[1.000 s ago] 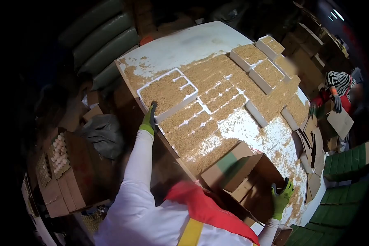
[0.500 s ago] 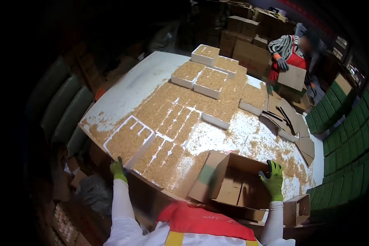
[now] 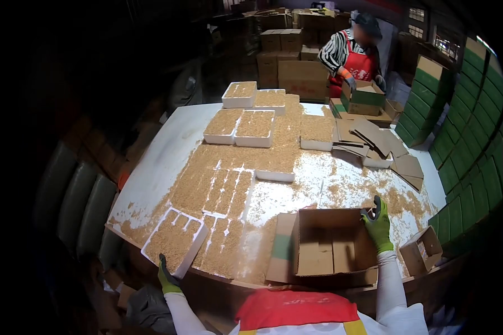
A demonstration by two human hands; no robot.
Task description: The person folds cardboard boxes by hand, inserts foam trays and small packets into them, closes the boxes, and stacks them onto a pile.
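- The left hand (image 3: 169, 276), gloved in green with dark fingertips, lies against the near end of a white tray (image 3: 192, 251); its underside is out of sight, so I cannot tell whether it pinches the wall or only presses.
- The right hand (image 3: 379, 226) curves round the far right corner of a cardboard box (image 3: 331, 223), thumb and fingers apart; whether they squeeze the cardboard is unclear.
- The white tray sits at the near left of the table (image 3: 156, 162), filled with a brown, grainy material that hides its floor.
- The cardboard box stands near, right of the tray, open-topped, its bottom panels visible and its right side in shadow. A flap with a green band (image 3: 283, 245) spreads on its left.
- A red apron (image 3: 299, 307) is cut off by the bottom edge.
- A smaller carton (image 3: 413, 258) is just right of the right hand; its contents are hard to make out.
- Mid-table, white dividers poke through the grainy layer, their outer edges mostly buried.
- Farther back, more white trays (image 3: 254, 140) hold the same material.
- At far right, flat cardboard pieces (image 3: 374, 139) overlap, partly covering a tray.
- Beyond, a co-worker (image 3: 359, 67) handles a green-and-brown box (image 3: 364, 103), lower body hidden.
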